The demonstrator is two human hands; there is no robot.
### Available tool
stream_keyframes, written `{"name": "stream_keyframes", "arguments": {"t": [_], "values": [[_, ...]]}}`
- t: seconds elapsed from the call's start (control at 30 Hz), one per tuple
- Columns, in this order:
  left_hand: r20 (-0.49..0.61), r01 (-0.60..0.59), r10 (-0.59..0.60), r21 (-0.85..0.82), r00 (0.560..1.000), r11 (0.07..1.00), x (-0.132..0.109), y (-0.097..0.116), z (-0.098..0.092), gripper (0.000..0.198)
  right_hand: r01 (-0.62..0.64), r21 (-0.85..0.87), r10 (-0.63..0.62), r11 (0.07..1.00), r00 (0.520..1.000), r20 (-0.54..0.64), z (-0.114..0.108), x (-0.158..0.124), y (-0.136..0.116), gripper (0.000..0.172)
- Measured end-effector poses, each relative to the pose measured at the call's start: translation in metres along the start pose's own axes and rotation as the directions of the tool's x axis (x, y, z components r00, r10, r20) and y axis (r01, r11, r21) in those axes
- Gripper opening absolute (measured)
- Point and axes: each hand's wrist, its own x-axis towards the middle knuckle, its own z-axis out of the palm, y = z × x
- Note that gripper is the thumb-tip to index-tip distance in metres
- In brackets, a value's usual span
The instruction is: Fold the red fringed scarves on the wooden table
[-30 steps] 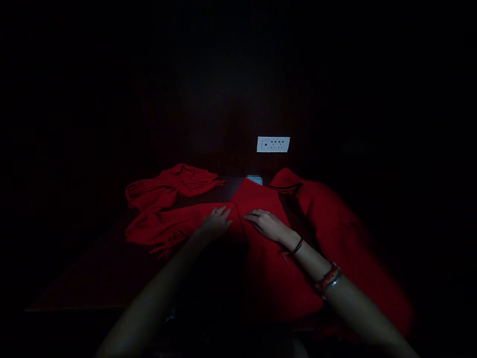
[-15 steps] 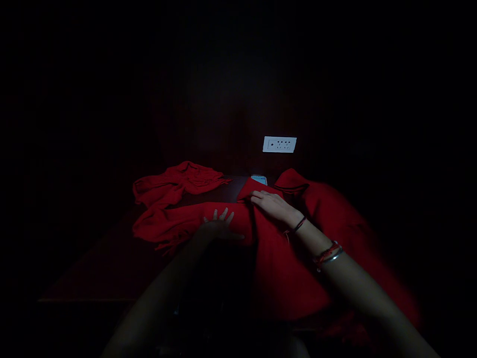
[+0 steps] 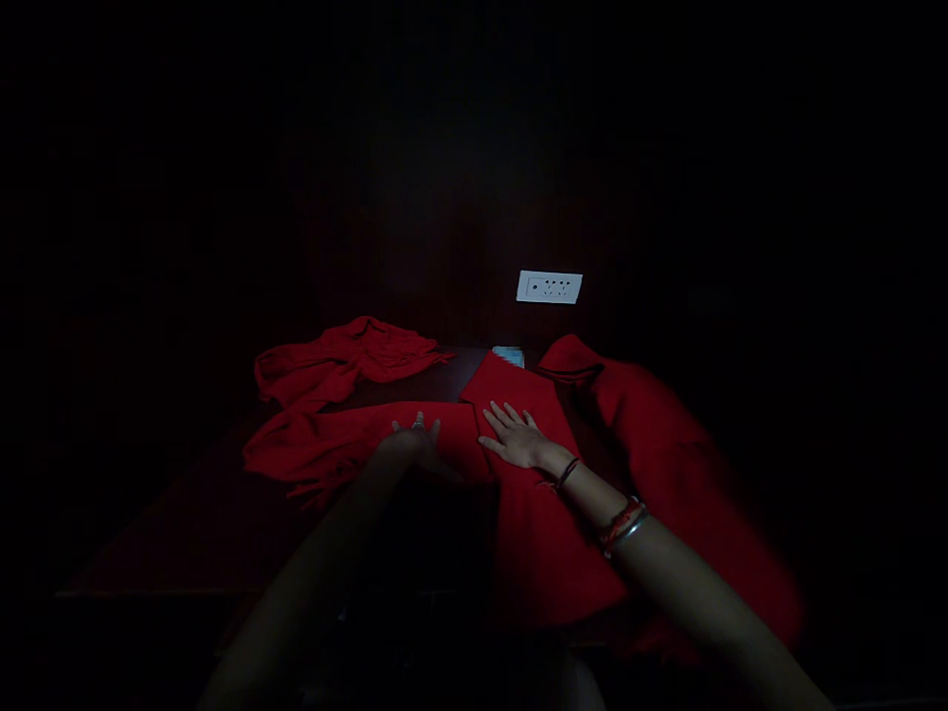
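A red fringed scarf (image 3: 348,434) lies across the table, part of it bunched at the left with its fringe hanging near the front. My left hand (image 3: 421,444), with a ring on one finger, rests spread on its flat section. A wider red panel of cloth (image 3: 548,563) runs from the back toward the table's front edge and overlaps the flat section. On this panel my right hand (image 3: 514,436) lies flat, its fingers apart. Whether the panel and the scarf are one piece cannot be made out.
Crumpled red cloth (image 3: 355,360) lies at the back left, and more red cloth (image 3: 659,425) spreads along the right. A phone-like light rectangle (image 3: 509,355) sits at the back. On the dark wall is a white socket plate (image 3: 549,287). Most surroundings are black.
My right hand has let go of the cloth's far edge and moved nearer, opening flat on it. The panel's folded-up corner now lies flatter. My left hand stays spread on the scarf.
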Motion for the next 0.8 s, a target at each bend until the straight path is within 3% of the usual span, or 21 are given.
{"name": "stream_keyframes", "arguments": {"t": [0.1, 0.17, 0.27, 0.33, 0.53, 0.73, 0.8], "values": [[0.085, 0.002, -0.002, 0.007, 0.996, 1.0, -0.003, -0.001, -0.004, 0.12, 0.006, 0.017, -0.006, 1.0, 1.0, 0.006, -0.002, -0.001, 0.004, 0.074], [0.08, -0.055, 0.054, 0.009, 0.995, 0.998, -0.004, 0.0, -0.006, 0.114, 0.054, 0.04, -0.054, 0.998, 0.998, -0.019, -0.005, -0.004, 0.008, 0.07], [0.002, -0.242, 0.242, -0.012, 0.97, 0.97, -0.007, 0.009, -0.005, 0.093, 0.124, 0.073, -0.118, 0.99, 0.99, -0.077, -0.007, -0.017, 0.015, 0.066], [-0.07, -0.306, 0.303, -0.039, 0.95, 0.951, -0.009, 0.019, 0.001, 0.086, 0.116, 0.074, -0.106, 0.991, 0.987, -0.12, -0.006, -0.03, 0.018, 0.065], [-0.047, -0.188, 0.187, -0.023, 0.981, 0.982, -0.008, 0.031, 0.032, 0.107, -0.094, -0.042, 0.092, 0.995, 0.995, -0.042, 0.005, -0.055, 0.011, 0.067], [-0.11, -0.19, 0.183, -0.052, 0.977, 0.98, -0.011, 0.025, 0.043, 0.103, -0.213, -0.074, 0.22, 0.974, 0.97, 0.102, -0.007, -0.043, 0.006, 0.069], [-0.137, -0.193, 0.183, -0.067, 0.974, 0.979, -0.012, 0.024, 0.043, 0.091, -0.212, -0.066, 0.218, 0.975, 0.97, 0.106, -0.012, -0.043, 0.006, 0.068]]}}
